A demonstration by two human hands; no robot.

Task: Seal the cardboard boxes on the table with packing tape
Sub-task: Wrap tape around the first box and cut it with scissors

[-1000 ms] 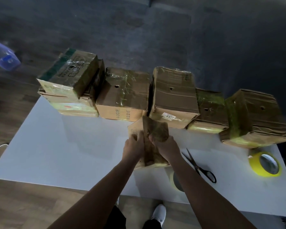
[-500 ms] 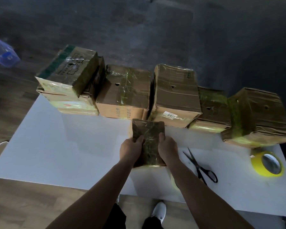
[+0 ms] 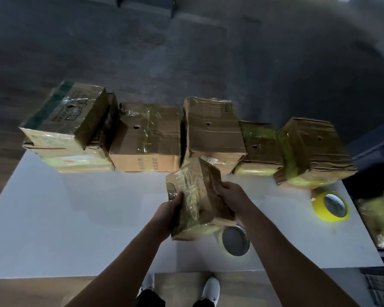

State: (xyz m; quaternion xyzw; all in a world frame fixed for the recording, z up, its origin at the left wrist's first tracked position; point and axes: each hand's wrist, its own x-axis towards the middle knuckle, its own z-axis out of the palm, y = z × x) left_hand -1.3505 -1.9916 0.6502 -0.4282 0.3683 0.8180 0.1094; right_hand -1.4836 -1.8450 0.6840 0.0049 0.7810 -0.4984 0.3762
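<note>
on my feed both hands are on the small box (image 3: 196,196), held between them over the middle of the white tabletop (image 3: 53,229), in front of the back row. left hand (image 3: 167,214) grips the box's near-left corner, fingers curled round the left face. right hand (image 3: 232,197) holds the right face further up, fingers bent over the edge. so neither is free, both are wrapped on cardboard. the box is tilted, far end up, one long edge facing me. glossy tape w/ a yellowish sheen covers most of it. can't tell if its low corner touches the tabletop or hangs just above.

right by that low corner, partly hidden by the box, a tape roll (image 3: 235,241) lies flat on the tabletop, dark core showing. a 2nd one, the yellow tape roll (image 3: 330,207), lies flat well off to the right, near the tabletop's right edge, apart from both hands.

along the back edge runs a line of bigger boxes, all w/ tape on them. at left is a stacked pair, top box (image 3: 67,116) skewed on the lower box (image 3: 75,160). next come the printed box (image 3: 146,138) and the tall box (image 3: 213,129), whose front is partly behind the small box in my view. then a low box (image 3: 262,145), and the end box (image 3: 313,149) turned at an angle, just behind the yellow tape roll.

below the front edge i see two white shoes (image 3: 211,289).
</note>
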